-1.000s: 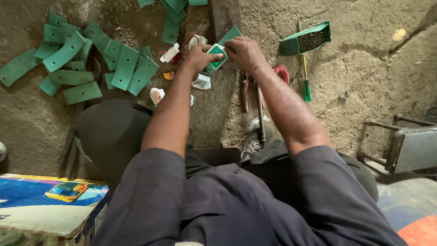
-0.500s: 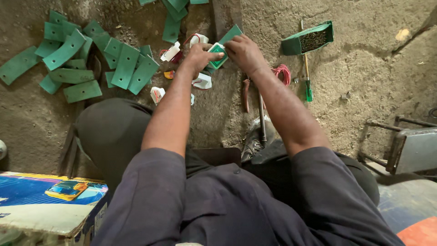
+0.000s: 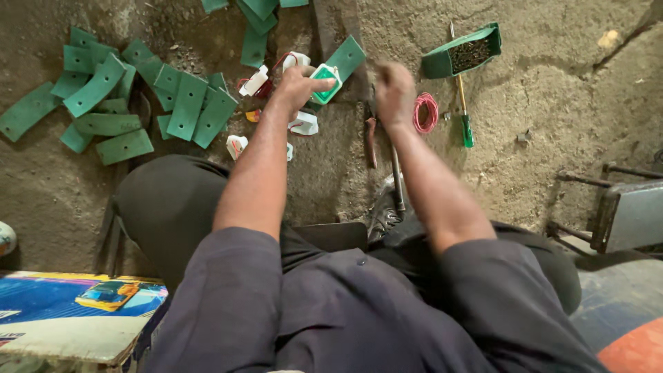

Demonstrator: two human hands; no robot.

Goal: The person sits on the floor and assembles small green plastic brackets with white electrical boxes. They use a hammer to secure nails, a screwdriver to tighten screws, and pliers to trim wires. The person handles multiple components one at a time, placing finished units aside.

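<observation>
My left hand [image 3: 298, 85] grips a small green and white square part [image 3: 325, 81] over the dirt floor. Under it lies a long green flat plate [image 3: 345, 58]. My right hand [image 3: 394, 92] is blurred, held apart from the part to the right, fingers curled; whether anything is in it cannot be made out. Several small white parts [image 3: 304, 124] lie below my left hand. A tool with dark red handles [image 3: 371, 141] lies on the floor below my right hand.
A heap of green flat plates [image 3: 131, 103] covers the floor at left. A green tray of screws [image 3: 464, 54], a green-handled screwdriver [image 3: 467, 128] and a coil of red wire [image 3: 425, 112] lie right. A printed box [image 3: 76, 314] sits lower left, a metal stool [image 3: 625, 214] right.
My right hand has let go of the green and white part and pulled away to the right. My left hand still holds the part.
</observation>
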